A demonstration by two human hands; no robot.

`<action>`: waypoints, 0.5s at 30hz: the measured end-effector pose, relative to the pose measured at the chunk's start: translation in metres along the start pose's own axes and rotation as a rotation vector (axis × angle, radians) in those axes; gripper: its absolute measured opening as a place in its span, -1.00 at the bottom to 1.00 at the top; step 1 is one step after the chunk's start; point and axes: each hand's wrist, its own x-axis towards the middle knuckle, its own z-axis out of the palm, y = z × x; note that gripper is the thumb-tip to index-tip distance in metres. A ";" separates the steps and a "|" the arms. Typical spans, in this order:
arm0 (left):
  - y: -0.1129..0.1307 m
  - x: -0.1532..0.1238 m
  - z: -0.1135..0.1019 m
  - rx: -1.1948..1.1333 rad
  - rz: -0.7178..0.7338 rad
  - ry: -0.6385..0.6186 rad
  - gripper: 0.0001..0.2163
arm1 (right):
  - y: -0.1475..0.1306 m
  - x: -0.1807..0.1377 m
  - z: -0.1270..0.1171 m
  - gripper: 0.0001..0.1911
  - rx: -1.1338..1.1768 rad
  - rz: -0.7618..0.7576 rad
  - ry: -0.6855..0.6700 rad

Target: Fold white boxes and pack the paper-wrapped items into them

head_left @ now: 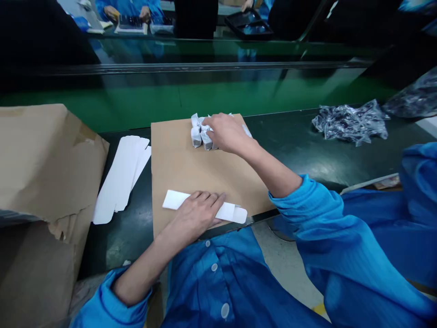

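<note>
My left hand [198,209] is closed over a long, narrow white carton [174,199], its fingers wrapped across the middle. The carton lies on a brown cardboard sheet [184,166], and an end flap sticks out on the right. Farther back on the sheet stand several small white paper-wrapped pieces [195,136] grouped in rows. My right hand [227,132] is over the right part of this group, thumb and index finger bent around one wrapped piece. The hand hides several of the others, and its remaining fingers are partly out of sight.
Flat white carton blanks [119,175] lie left of the sheet, beside a large cardboard box [44,159]. Crumpled clear plastic bags [351,122] rest on the dark table at right. Behind a green barrier [136,102], other people's hands [145,13] work near a black tray [249,25].
</note>
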 end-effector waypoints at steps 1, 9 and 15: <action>-0.001 -0.005 0.002 0.030 -0.003 0.023 -0.49 | -0.005 0.010 0.006 -0.69 -0.052 -0.043 -0.017; -0.017 -0.054 0.005 0.223 -0.228 0.172 -0.51 | -0.032 0.040 0.040 -0.65 -0.294 -0.367 -0.162; -0.019 -0.073 0.007 0.185 -0.307 0.199 -0.44 | -0.033 0.029 0.015 -0.65 0.010 -0.423 -0.435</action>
